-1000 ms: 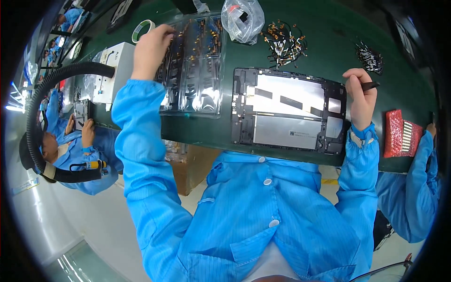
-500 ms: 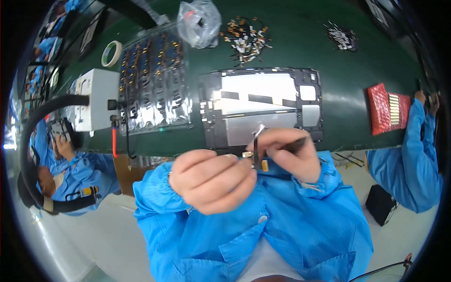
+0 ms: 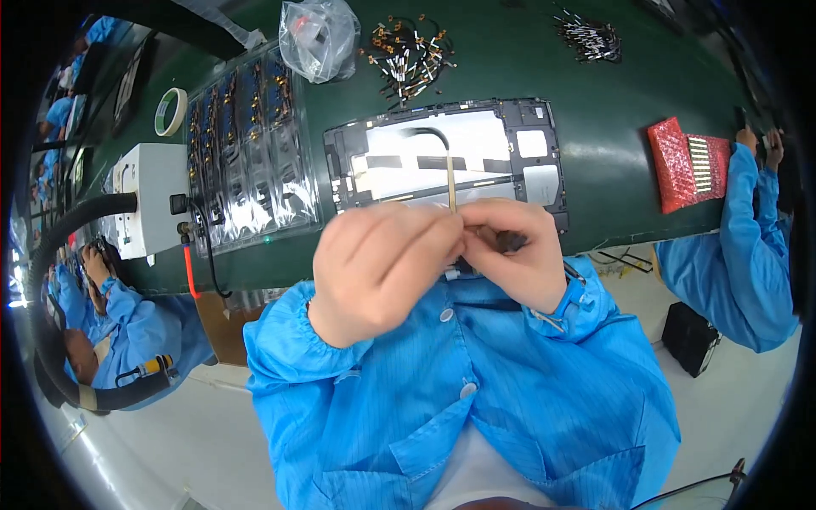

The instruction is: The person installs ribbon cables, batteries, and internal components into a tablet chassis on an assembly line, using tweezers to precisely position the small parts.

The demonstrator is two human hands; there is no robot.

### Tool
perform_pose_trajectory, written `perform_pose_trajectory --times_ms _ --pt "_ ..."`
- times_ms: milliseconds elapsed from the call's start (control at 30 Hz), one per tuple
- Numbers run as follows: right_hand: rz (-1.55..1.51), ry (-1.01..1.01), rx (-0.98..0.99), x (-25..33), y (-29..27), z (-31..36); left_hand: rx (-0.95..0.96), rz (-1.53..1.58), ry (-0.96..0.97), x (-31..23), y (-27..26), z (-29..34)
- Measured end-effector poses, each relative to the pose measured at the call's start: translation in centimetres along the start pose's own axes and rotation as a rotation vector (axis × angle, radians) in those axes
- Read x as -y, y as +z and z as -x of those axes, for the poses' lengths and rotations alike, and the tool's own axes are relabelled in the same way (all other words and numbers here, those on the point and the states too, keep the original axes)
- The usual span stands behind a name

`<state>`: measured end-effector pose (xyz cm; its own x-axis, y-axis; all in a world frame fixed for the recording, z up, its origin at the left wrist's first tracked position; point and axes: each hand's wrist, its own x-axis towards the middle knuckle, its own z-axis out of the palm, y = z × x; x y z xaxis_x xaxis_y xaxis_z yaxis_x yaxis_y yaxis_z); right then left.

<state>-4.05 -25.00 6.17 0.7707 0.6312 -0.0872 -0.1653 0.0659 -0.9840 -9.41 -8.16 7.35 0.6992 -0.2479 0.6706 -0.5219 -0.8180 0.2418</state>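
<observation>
Above the near edge of the bench my left hand [image 3: 374, 268] and my right hand [image 3: 514, 255] meet, fingers closed in a pinch. From between their fingertips a thin tan strip [image 3: 451, 183] stands up, ending in a black curved tip; it looks like a small flex cable. Which hand bears most of it is hidden by the fingers. A dark piece [image 3: 512, 242] shows inside my right hand's curled fingers, its kind unclear. Beyond the hands, a flat black-framed device panel [image 3: 476, 189] with white and silver areas lies on the green bench, partly covered by my hands.
At the back lie a pile of small cables [image 3: 412, 64], another pile [image 3: 588, 38] and a clear bag [image 3: 319, 42]. Leftward are a clear parts tray [image 3: 246, 144], a tape roll [image 3: 171, 112] and a white box [image 3: 161, 200] with a black hose. Red bubble wrap [image 3: 671, 166] lies right, near another person.
My hands have come together, with the fingertips now meeting. The strip, earlier low between them, now sticks up past the fingers. The whole view has shifted slightly.
</observation>
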Motion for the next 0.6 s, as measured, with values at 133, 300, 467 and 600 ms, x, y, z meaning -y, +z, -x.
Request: perform_pose_trajectory --times_ms 133,300,467,600 --pt "0.428 -0.241 0.005 0.1 -0.2 -0.1 0.011 0.045 -0.118 0.0 -0.5 -0.7" --pt "0.59 -0.414 -0.027 -0.4 0.4 -0.1 0.095 -0.041 -0.126 0.0 -1.3 -0.2" --pt "0.661 -0.454 -0.06 -1.1 1.2 0.2 0.111 -0.143 -0.078 -0.4 -1.4 0.3" --pt "0.671 -0.47 -0.058 -1.3 1.5 0.2 0.074 -0.277 -0.046 -0.4 -1.0 1.0"
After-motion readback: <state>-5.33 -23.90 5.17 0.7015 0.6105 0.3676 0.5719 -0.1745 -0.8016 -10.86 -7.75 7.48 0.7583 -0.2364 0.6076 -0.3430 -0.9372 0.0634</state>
